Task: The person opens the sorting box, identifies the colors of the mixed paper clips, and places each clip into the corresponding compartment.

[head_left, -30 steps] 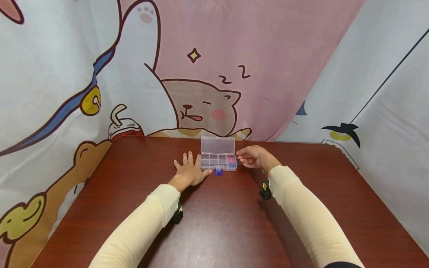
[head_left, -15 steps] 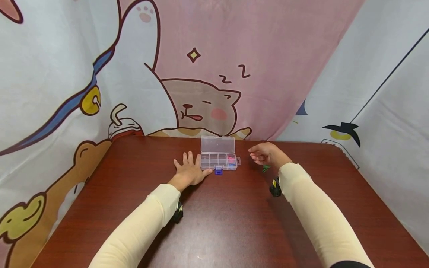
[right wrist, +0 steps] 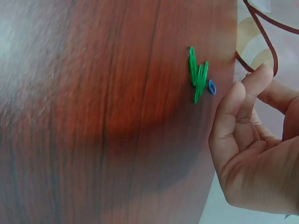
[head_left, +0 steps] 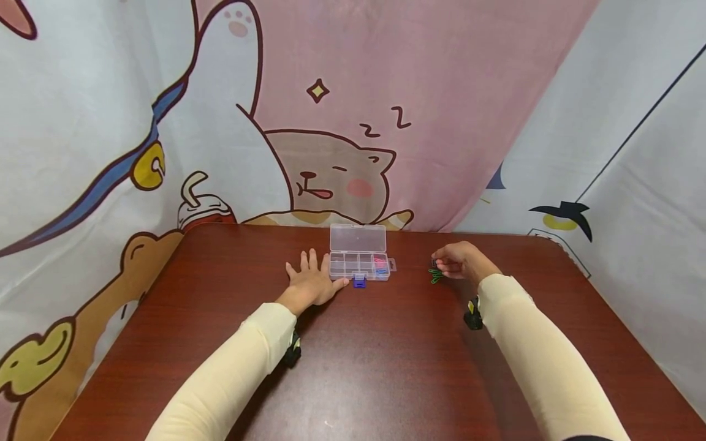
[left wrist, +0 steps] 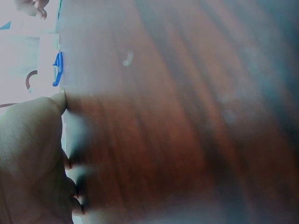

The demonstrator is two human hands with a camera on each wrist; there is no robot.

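Note:
My left hand (head_left: 312, 285) lies with its fingers spread on the table, the thumb by the front left corner of a clear plastic compartment box (head_left: 344, 265). The box's lid (head_left: 358, 238) stands raised at the back, and its blue latch (head_left: 360, 282) hangs at the front. Pink and blue paper clips (head_left: 380, 265) fill a right-hand compartment. My right hand (head_left: 460, 260) hovers over several green paper clips (right wrist: 198, 77) right of the box, its fingers loosely bent. A blue paper clip (right wrist: 212, 87) lies beside the green ones, close to the fingertips. Nothing shows between thumb and fingers.
A dark red-brown wooden table (head_left: 375, 367) stretches to a cloth backdrop (head_left: 441, 110) with cartoon animals along its far edge. A clear hanging tab (head_left: 392, 264) sticks out from the box's right end.
My right hand has moved right, from the box's right end to the green paper clips, bringing the box's tab and the clips into sight. My left hand has stayed in place.

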